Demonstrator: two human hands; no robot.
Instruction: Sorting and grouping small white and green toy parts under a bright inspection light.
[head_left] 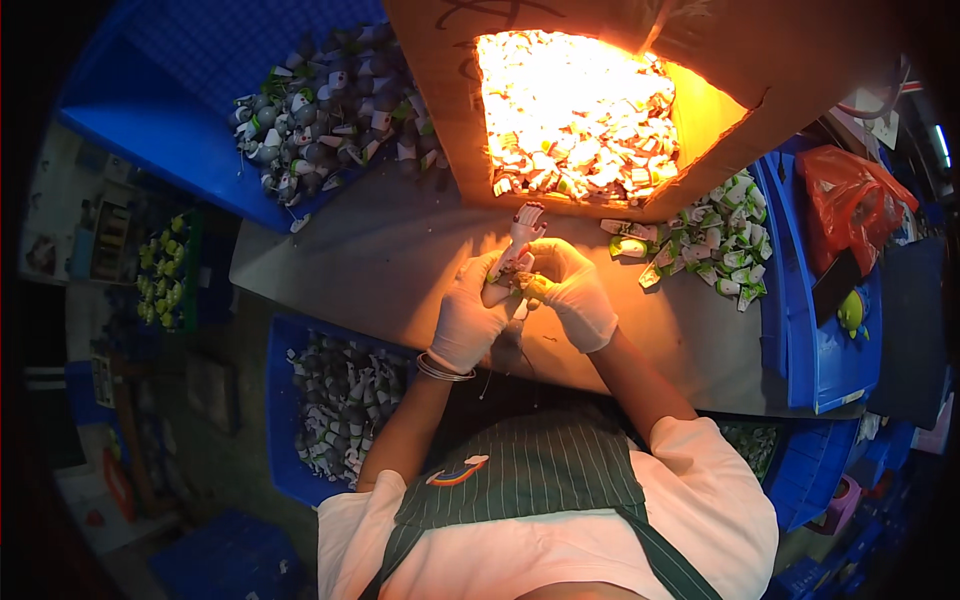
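Note:
Both of my hands wear pale gloves and meet above the table in front of my chest. My left hand [472, 316] is closed around the lower part of a small white plastic toy piece [522, 228], whose dark-tipped end points up and away from me. My right hand [573, 298] pinches at the same piece from the other side, near a small yellow-green bit between the fingertips. Exactly what the fingers cover there is hidden. Thin cords hang below my hands.
A cardboard box [440, 95] with a brightly lit opening holds many white pieces. White-and-green pieces [715, 240] lie heaped on the table [350, 270] at right. Blue bins with grey-and-white parts [320, 115] stand at left. A red plastic bag [850, 200] sits far right.

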